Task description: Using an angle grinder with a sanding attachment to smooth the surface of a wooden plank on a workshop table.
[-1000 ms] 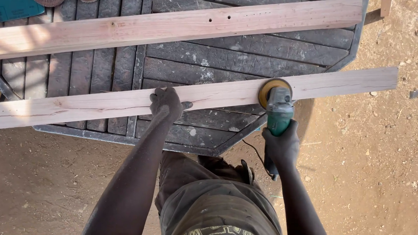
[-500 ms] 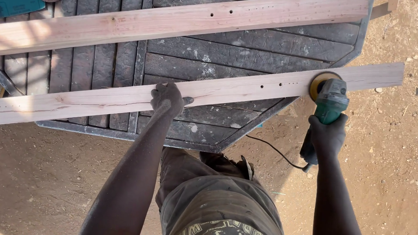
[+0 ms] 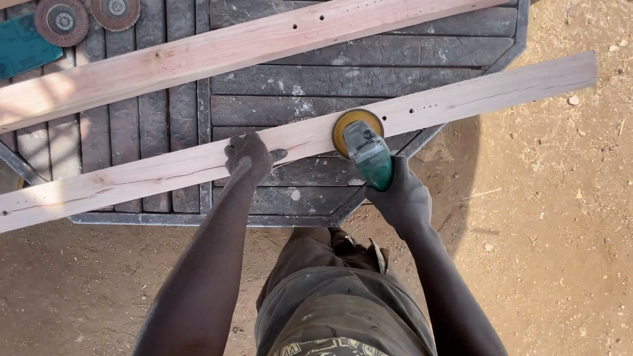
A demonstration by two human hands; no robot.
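A long pale wooden plank (image 3: 479,96) lies slantwise across a dark slatted octagonal table (image 3: 322,77), its right end jutting out over the ground. My left hand (image 3: 249,156) presses down on the plank near its middle. My right hand (image 3: 402,197) grips the green body of an angle grinder (image 3: 365,152), whose round yellow sanding disc (image 3: 355,124) rests on the plank just right of my left hand.
A second, wider plank (image 3: 193,52) lies across the table farther back. Two worn sanding discs (image 3: 87,13) and a teal sheet (image 3: 13,50) sit at the table's far left. Sandy ground with small stones (image 3: 582,213) surrounds the table.
The grinder has slid back left along the plank from near its right end toward my left hand. My left hand stays pressed on the plank.
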